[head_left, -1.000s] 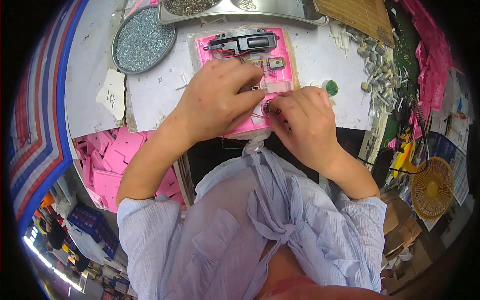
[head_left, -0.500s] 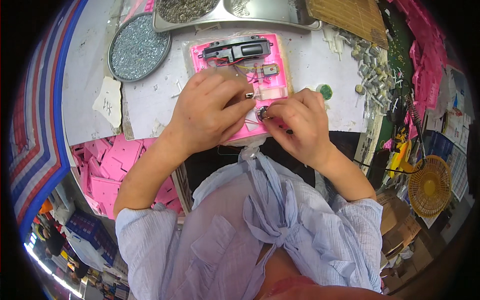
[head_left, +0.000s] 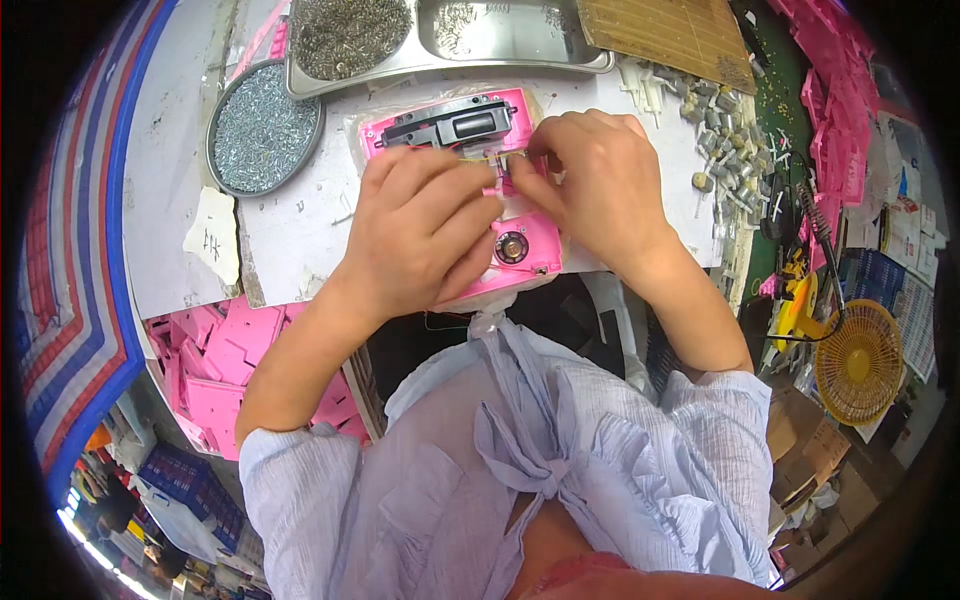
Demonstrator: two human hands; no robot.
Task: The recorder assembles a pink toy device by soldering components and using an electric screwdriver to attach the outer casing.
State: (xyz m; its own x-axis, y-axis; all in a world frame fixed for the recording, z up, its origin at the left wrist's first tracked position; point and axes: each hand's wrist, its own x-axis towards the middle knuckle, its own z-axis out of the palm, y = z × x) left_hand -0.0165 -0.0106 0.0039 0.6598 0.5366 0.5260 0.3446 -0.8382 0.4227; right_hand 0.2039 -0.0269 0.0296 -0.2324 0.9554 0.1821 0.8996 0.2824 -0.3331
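Note:
A shallow pink plastic casing (head_left: 540,235) lies before me with both hands over it. At its far end sits a black plastic mechanism (head_left: 455,127). A small round black speaker (head_left: 512,248) rests in the near part. My left hand (head_left: 425,225) curls over the casing's left side, fingers bent together; what they hold is hidden. My right hand (head_left: 600,185) pinches thumb and fingertips over the casing's right middle, around a small part I cannot make out. Thin coloured wires (head_left: 490,158) run between the fingertips of both hands.
A round tray of small silvery screws (head_left: 265,130) stands at far left, beside a metal compartment tray (head_left: 440,65). Cardboard (head_left: 670,35) and a pile of small motors (head_left: 720,140) lie at right. Pink panels (head_left: 225,350) fill a box at lower left. A yellow fan (head_left: 858,362) stands right.
My right hand has left the speaker and moved farther up the casing to the wires. The speaker now lies uncovered in the casing. My left hand stays over the left side.

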